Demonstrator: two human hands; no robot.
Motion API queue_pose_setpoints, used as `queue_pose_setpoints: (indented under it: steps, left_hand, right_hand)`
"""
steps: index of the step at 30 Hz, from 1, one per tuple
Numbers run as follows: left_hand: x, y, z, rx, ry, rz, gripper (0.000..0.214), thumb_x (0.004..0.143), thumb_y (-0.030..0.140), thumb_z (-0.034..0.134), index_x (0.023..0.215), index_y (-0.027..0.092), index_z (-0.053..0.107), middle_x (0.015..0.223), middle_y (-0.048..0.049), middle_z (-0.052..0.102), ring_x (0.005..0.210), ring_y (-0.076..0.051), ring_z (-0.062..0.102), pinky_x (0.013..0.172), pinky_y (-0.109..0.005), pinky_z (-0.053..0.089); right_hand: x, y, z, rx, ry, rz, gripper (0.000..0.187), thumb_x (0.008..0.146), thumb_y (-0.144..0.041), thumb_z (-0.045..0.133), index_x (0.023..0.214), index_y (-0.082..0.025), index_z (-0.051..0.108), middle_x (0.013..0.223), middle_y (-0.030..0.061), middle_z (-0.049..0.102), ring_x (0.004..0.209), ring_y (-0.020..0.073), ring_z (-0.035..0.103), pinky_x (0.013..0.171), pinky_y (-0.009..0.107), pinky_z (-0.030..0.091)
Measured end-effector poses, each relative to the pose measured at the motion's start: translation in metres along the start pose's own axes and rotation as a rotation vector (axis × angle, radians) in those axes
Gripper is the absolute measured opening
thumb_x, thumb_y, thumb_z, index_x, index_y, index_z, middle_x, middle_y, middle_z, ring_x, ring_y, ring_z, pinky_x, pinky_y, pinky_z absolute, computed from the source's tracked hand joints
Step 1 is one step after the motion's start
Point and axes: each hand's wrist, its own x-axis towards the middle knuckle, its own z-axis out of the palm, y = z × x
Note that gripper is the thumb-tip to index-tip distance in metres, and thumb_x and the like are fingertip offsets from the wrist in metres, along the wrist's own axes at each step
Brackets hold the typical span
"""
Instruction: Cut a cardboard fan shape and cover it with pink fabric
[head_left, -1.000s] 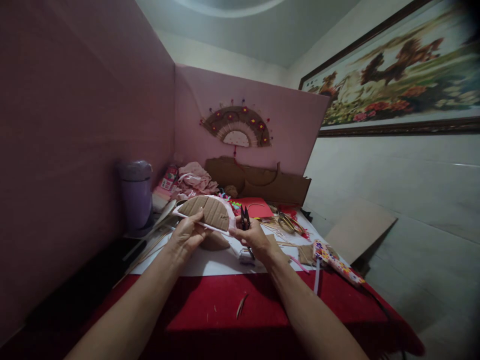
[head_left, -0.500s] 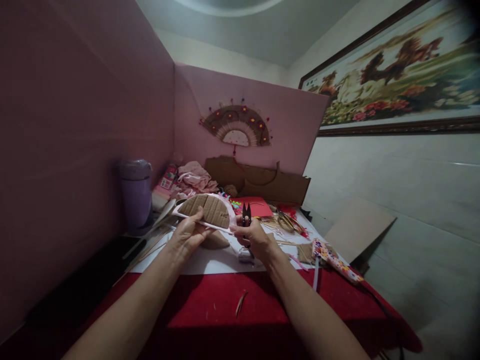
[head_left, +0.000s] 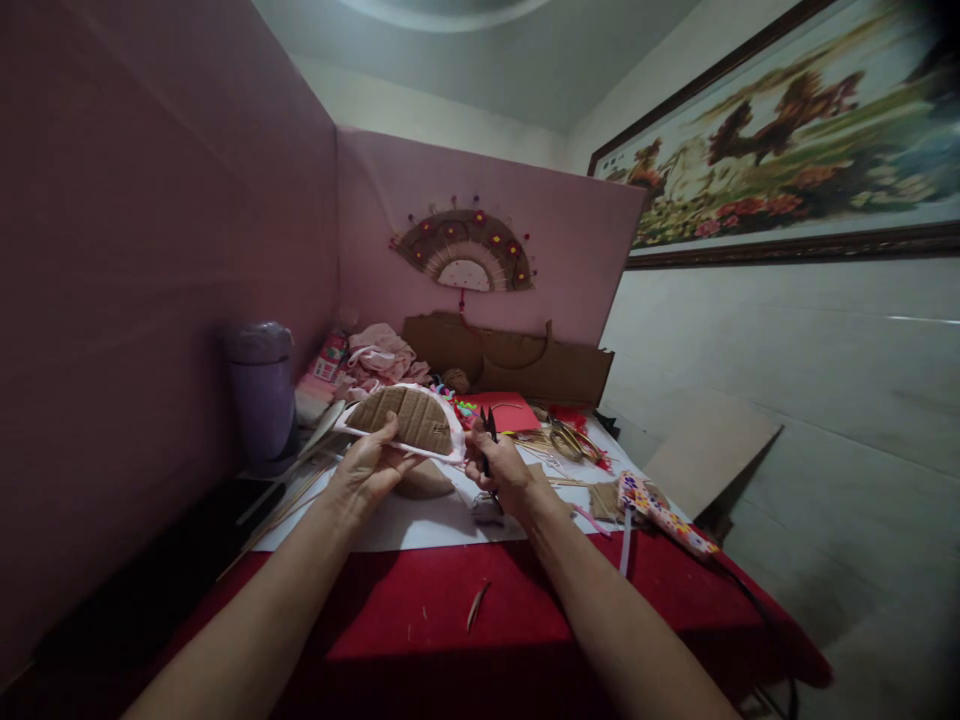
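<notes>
My left hand (head_left: 377,462) pinches the lower edge of a half-round cardboard piece (head_left: 416,415), with the thumb on its brown face. White-pink fabric wraps over the piece's rim. At its right corner, my right hand (head_left: 499,465) is closed around small black thread snips (head_left: 489,425), whose blades point up. The fingertips of that hand are close against the fabric edge; whether they pinch it I cannot tell. Below the piece, another rounded bit of cardboard (head_left: 424,480) lies on the white sheet (head_left: 420,525).
A purple lidded cup (head_left: 262,400) stands at the left. Pink cloth (head_left: 384,350) is heaped behind. Gold-handled scissors (head_left: 568,440) and a flower-patterned glue gun (head_left: 664,518) lie at the right. A decorated cardboard fan (head_left: 469,250) hangs on the pink board.
The snips have turned slightly in my right hand, their blades now looking narrower. My left hand keeps the same hold on the cardboard piece. The whole view has shifted slightly.
</notes>
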Motion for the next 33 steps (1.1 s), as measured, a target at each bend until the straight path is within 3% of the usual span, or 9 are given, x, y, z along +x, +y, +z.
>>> queue_pose_setpoints:
  steps: [7,11,16,23,29,33]
  left_hand:
    - [0.0,0.004,-0.001,-0.039,-0.073,0.02,0.027,0.088,0.016,0.046,0.112,0.019,0.06,0.088,-0.0083,0.072,0.084,-0.022,0.068,0.085,-0.053,0.049]
    - [0.002,0.008,-0.002,-0.096,-0.113,0.024,0.028,0.089,0.017,0.046,0.113,0.021,0.059,0.093,-0.0088,0.072,0.096,-0.025,0.065,0.089,-0.058,0.045]
    - [-0.001,0.015,0.0,-0.141,-0.15,0.127,0.031,0.088,0.015,0.047,0.114,0.027,0.058,0.102,-0.0067,0.071,0.103,-0.025,0.062,0.091,-0.06,0.042]
    - [-0.008,0.018,0.005,-0.177,-0.236,0.28,0.032,0.088,0.018,0.047,0.117,0.029,0.057,0.108,-0.0055,0.07,0.105,-0.024,0.061,0.095,-0.056,0.042]
    - [-0.006,0.02,0.002,-0.206,-0.322,0.293,0.034,0.09,0.021,0.044,0.122,0.026,0.056,0.107,-0.0083,0.07,0.102,-0.026,0.063,0.095,-0.06,0.039]
    - [-0.003,0.02,0.0,-0.243,-0.347,0.278,0.036,0.091,0.022,0.041,0.124,0.029,0.054,0.104,-0.0066,0.071,0.098,-0.024,0.065,0.095,-0.06,0.038]
  right_hand:
    - [-0.004,-0.002,0.0,-0.026,0.028,0.002,0.04,0.053,-0.032,0.078,0.081,-0.017,0.054,0.051,-0.0064,0.052,0.036,0.0038,0.034,0.034,0.016,0.015]
    - [-0.002,-0.002,0.0,-0.017,-0.019,-0.025,0.042,0.058,-0.048,0.074,0.075,-0.016,0.052,0.055,-0.0038,0.053,0.036,0.0025,0.03,0.033,0.017,0.013]
    - [-0.004,-0.003,0.004,-0.02,-0.03,0.077,0.056,0.067,-0.072,0.053,0.078,-0.018,0.051,0.054,-0.0066,0.045,0.036,0.0027,0.026,0.033,0.015,0.012]
    - [-0.012,0.001,0.019,-0.036,-0.119,0.169,0.054,0.072,-0.072,0.048,0.078,-0.018,0.049,0.052,-0.0093,0.037,0.035,0.0023,0.021,0.033,0.014,0.012]
    - [-0.019,0.003,0.024,0.042,-0.167,0.258,0.054,0.074,-0.073,0.045,0.08,-0.02,0.046,0.052,-0.0089,0.04,0.035,0.0035,0.027,0.031,0.014,0.02]
    - [-0.019,0.006,0.026,0.042,-0.162,0.229,0.056,0.073,-0.075,0.044,0.08,-0.019,0.047,0.05,-0.0088,0.041,0.034,0.0032,0.028,0.03,0.013,0.021]
